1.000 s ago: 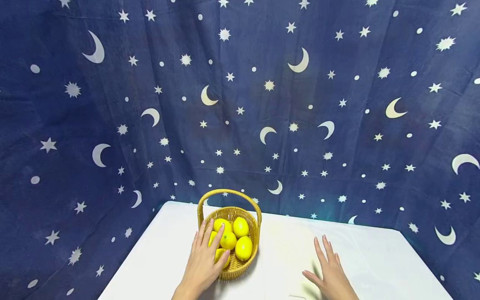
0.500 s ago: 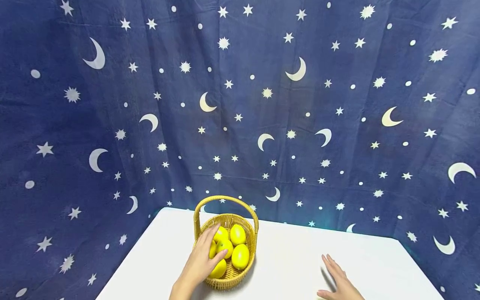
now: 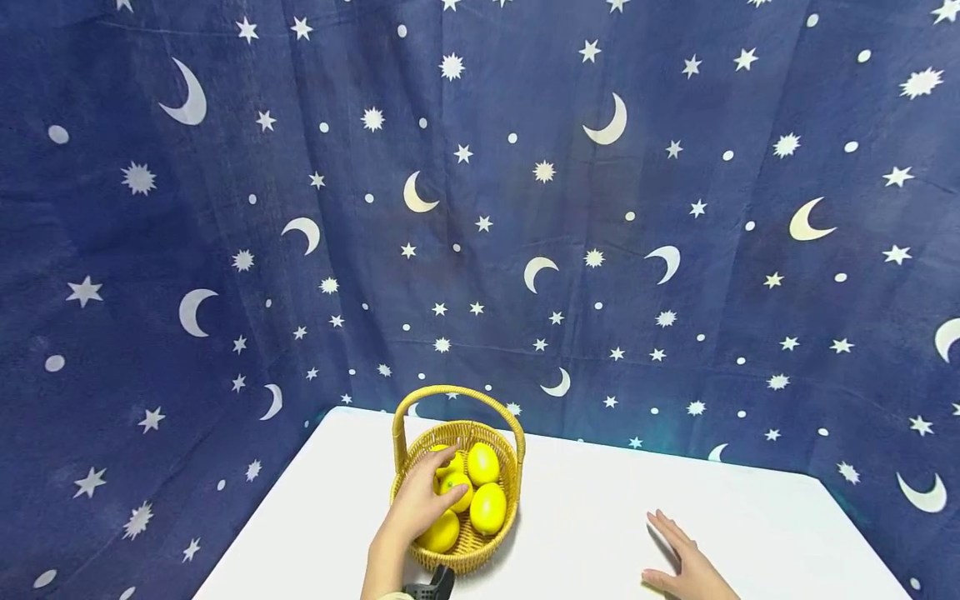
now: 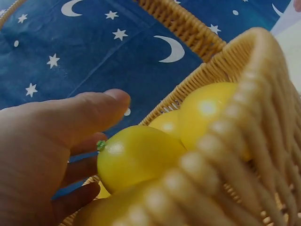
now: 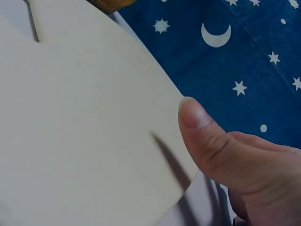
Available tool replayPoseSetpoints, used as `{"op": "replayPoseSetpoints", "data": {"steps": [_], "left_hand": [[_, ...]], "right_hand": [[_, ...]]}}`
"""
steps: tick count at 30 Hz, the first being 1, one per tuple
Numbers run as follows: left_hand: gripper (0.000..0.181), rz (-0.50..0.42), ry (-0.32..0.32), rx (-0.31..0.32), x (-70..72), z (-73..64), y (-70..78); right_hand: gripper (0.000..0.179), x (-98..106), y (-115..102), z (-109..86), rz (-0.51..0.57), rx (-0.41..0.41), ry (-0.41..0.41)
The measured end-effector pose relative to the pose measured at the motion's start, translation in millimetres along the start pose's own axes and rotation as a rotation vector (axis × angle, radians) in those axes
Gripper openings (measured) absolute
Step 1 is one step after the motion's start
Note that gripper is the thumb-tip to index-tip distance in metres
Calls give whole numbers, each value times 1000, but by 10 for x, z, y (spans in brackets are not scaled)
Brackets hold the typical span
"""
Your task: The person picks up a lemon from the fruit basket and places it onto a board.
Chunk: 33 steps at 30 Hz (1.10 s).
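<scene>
A wicker basket with a tall arched handle holds several yellow lemons. My left hand reaches into its left side, over the fruit. In the left wrist view, one lemon with a green stem end lies right by the left hand. The thumb stands above that lemon with a gap, and the other fingers bend down on its far side; whether they touch it I cannot tell. My right hand hovers low at the table's right, fingers extended and thumb apart, holding nothing.
The white table backs onto a dark blue curtain with moons and stars. In the right wrist view, a cream surface with a curved edge lies beside the hand. A black device sits at the left wrist.
My left hand has dipped deeper among the lemons, its fingers bending from a spread pose. My right hand has moved lower and slightly right, its fingers closer together. The head view has shifted slightly.
</scene>
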<state>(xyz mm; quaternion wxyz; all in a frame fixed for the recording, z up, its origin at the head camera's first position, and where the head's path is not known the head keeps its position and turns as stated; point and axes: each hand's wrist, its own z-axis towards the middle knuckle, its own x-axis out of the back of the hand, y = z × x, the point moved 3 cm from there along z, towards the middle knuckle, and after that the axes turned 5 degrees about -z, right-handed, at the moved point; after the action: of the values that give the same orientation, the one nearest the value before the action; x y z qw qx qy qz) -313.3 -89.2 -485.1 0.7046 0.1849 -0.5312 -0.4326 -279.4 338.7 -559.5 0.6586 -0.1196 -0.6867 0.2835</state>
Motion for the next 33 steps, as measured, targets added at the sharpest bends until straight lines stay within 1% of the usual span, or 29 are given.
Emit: {"op": "replayPoseSetpoints", "data": {"steps": [3, 5, 7, 10, 14, 19, 22, 24, 28, 30, 33], "left_hand": [[56, 26, -26, 0, -32, 11, 21], [53, 45, -34, -3, -29, 6, 21], [52, 51, -45, 0, -18, -1, 7], [49, 58, -72, 15, 6, -18, -9], [46, 76, -122, 26, 38, -28, 17], [45, 119, -164, 14, 40, -5, 70], [46, 146, -166, 1, 21, 18, 90], [48, 159, -165, -4, 2, 30, 100], [50, 167, -167, 9, -45, 49, 101], [51, 167, -166, 24, -63, 59, 95], [50, 153, -166, 47, -82, 77, 75]], "right_hand": [[85, 23, 14, -34, 19, 9, 4], [82, 31, -3, -46, 23, 34, 2], [78, 30, -12, -48, 54, 61, -7], [73, 19, -16, -58, 99, 102, -49], [75, 2, -13, -63, 141, 119, -101], [79, 26, -29, -62, 182, 116, -137], [79, 36, -35, -66, 208, 116, -147], [78, 39, -34, -70, 216, 140, -136], [76, 31, -11, -80, 237, 165, -129], [78, 29, -4, -79, 232, 160, -135], [80, 32, -7, -61, 210, 122, -160]]}}
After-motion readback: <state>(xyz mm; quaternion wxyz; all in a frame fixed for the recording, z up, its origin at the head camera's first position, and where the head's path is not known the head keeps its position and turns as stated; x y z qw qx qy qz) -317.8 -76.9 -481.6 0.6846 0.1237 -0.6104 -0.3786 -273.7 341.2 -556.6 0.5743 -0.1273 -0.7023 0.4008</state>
